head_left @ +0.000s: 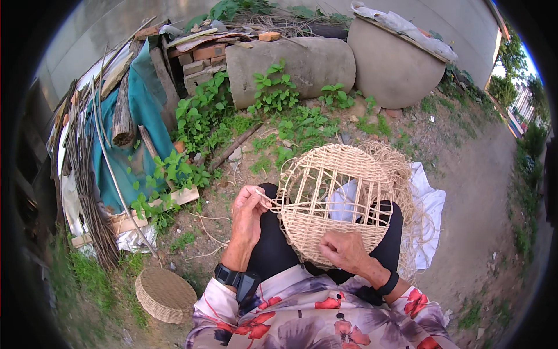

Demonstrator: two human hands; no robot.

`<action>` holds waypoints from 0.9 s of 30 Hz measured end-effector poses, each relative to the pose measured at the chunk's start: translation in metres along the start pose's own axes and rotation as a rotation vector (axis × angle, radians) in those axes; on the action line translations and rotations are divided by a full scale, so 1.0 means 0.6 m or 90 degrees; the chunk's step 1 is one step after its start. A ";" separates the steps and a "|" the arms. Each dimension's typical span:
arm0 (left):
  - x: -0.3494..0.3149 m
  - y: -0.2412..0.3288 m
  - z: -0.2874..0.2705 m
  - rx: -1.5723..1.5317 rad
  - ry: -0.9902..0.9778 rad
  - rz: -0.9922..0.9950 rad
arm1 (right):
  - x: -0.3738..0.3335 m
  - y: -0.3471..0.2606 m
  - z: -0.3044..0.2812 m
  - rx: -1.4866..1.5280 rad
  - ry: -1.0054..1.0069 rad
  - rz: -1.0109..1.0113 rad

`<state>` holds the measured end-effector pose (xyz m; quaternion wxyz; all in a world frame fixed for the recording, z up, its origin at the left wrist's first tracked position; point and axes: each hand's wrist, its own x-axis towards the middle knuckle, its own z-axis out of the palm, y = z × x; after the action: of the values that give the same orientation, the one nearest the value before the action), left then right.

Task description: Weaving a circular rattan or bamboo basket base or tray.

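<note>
Just right of the left hand point(246, 210) lies a half-woven basket point(314, 224).

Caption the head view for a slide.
Partly woven basket: left hand pinching a strand, right hand over its near side.

Left forearm point(243, 251) slopes steeply upward; left hand point(248, 208) raised, thumb and index finger pinched together. Right forearm point(376, 272) angles up and leftward; right hand point(346, 251) lower, back uppermost, fingers curled, fingertips not clearly visible. Both hands bare, well apart. Legs point(266, 244) bent, spread.
</note>
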<state>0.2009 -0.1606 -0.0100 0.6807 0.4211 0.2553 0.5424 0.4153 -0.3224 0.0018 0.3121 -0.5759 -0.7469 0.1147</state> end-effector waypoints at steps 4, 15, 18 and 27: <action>-0.006 0.033 0.008 -0.056 -0.108 -0.044 | 0.001 0.004 -0.001 0.008 0.001 -0.013; -0.031 0.103 0.051 0.988 -0.157 0.348 | -0.008 0.066 -0.090 0.214 0.425 0.252; -0.017 0.084 0.038 1.028 -0.148 0.477 | -0.043 0.180 -0.141 0.166 0.540 0.323; -0.036 0.076 -0.068 0.850 0.201 0.304 | -0.057 0.243 -0.102 0.052 0.465 0.253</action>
<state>0.1382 -0.1665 0.0057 0.0968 0.7076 0.5284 0.4591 0.5719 -0.3205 -0.0393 0.5507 -0.6986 -0.4567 -0.0095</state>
